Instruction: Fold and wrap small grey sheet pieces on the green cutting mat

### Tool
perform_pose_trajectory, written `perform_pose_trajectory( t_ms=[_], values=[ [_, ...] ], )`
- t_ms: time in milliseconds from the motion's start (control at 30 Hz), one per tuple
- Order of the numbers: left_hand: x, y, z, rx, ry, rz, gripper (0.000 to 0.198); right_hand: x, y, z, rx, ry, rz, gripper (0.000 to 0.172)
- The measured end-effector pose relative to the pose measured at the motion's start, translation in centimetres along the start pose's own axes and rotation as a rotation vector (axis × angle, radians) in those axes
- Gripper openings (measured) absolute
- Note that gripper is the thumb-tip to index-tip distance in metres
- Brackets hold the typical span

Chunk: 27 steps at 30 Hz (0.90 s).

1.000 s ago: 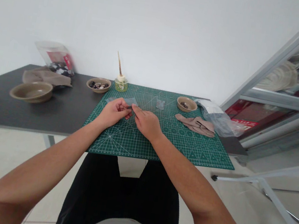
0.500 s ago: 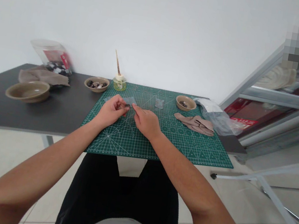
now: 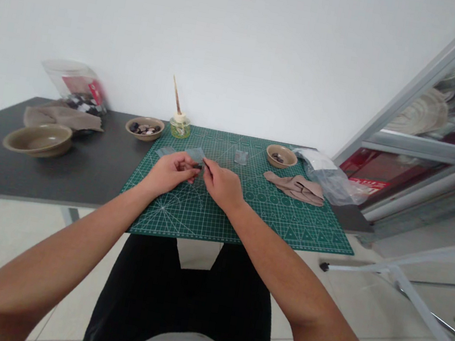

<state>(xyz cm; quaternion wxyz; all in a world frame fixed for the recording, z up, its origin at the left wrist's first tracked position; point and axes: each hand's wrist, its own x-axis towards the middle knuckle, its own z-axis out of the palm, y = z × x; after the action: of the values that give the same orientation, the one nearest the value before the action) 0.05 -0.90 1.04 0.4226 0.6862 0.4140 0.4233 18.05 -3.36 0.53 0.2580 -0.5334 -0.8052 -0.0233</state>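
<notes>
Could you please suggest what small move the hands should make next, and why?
Perhaps the right hand should steady the clear plastic while the left hand eases the small dark piece toward it: both hands are close together there, and the piece appears at the plastic's near edge.

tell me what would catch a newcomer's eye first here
Likely the green gridded mat on the dark table, and over its left half the left hand, which pinches a small dark piece by clear plastic, with the right hand close beside it. Next, perhaps, the tall stick slanting up from the jar at the mat's far left corner.
</notes>
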Motion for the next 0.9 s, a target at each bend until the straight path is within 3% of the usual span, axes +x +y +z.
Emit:
perform_pose_trajectory(
  t_ms=[200,367,700,900],
  values=[
    [-0.07,0.3,0.01,0.057,0.021,-0.058,0.018,-0.11,0.49,0.2,0.054,0.006,-0.132,0.038],
    [-0.12,0.5,-0.05,0.006,0.073,-0.053,0.011,-0.12,0.35,0.02,-0.001,-0.058,-0.238,0.047],
    [-0.2,0.76,0.06,-0.093,0.173,-0.097,0.015,-0.32,-0.08,-0.28,-0.103,-0.041,-0.207,0.048],
    [-0.08,0.61,0.0,-0.035,0.105,-0.089,0.012,-0.26,-0.11,-0.26,-0.107,-0.036,-0.222,0.046]
  ],
)
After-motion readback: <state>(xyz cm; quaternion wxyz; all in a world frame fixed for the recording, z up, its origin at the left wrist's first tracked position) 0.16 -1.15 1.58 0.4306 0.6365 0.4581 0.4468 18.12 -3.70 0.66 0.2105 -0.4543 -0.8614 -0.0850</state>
